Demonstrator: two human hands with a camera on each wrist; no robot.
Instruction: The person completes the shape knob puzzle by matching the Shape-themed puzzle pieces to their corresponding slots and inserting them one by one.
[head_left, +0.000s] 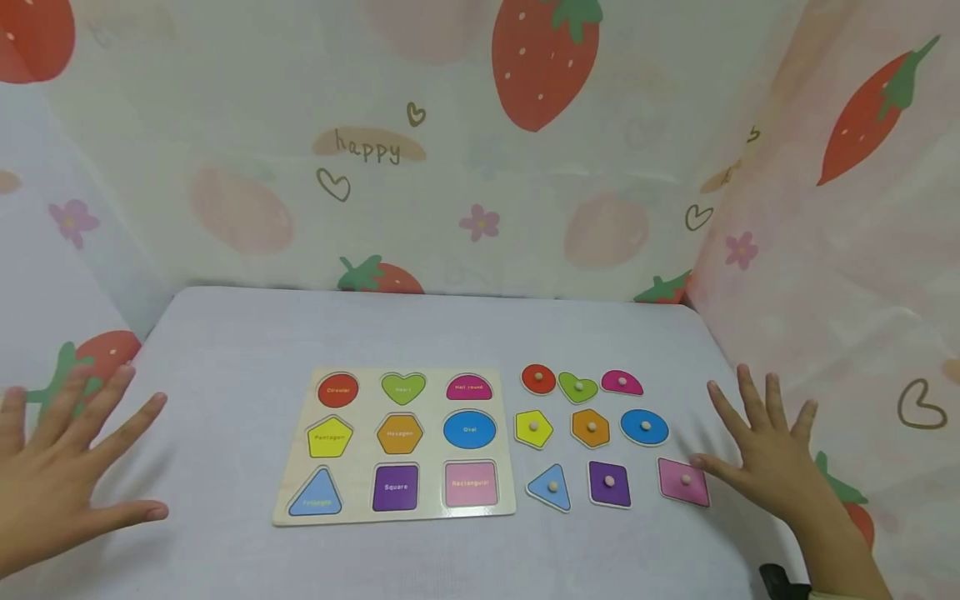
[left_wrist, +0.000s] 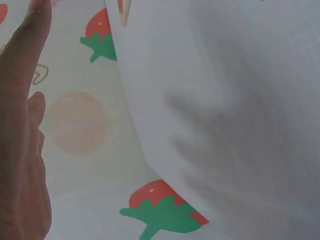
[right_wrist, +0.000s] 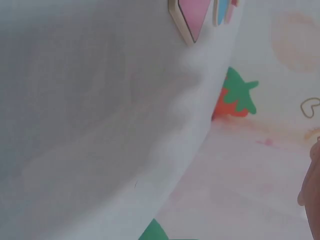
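Note:
My left hand (head_left: 71, 467) is spread over the table's left side, fingers straight, holding nothing. At the right, my right hand (head_left: 772, 454) is likewise spread, its thumb tip overlapping the pink rectangle piece (head_left: 672, 492) in the head view; whether they touch I cannot tell. A wooden shape puzzle board (head_left: 360, 519) lies mid-table with labelled, coloured shapes. Beside it lie knobbed pieces: red circle (head_left: 529, 379), green heart (head_left: 570, 385), magenta half-round (head_left: 618, 379), yellow pentagon (head_left: 525, 433), orange hexagon (head_left: 581, 427), blue oval (head_left: 633, 429), light-blue triangle (head_left: 550, 496) and purple square (head_left: 600, 493).
A white cloth covers the table (head_left: 420, 333). Behind it and at both sides hangs a strawberry-print curtain (head_left: 480, 167). A dark strap-like object (head_left: 774, 579) shows by the right wrist.

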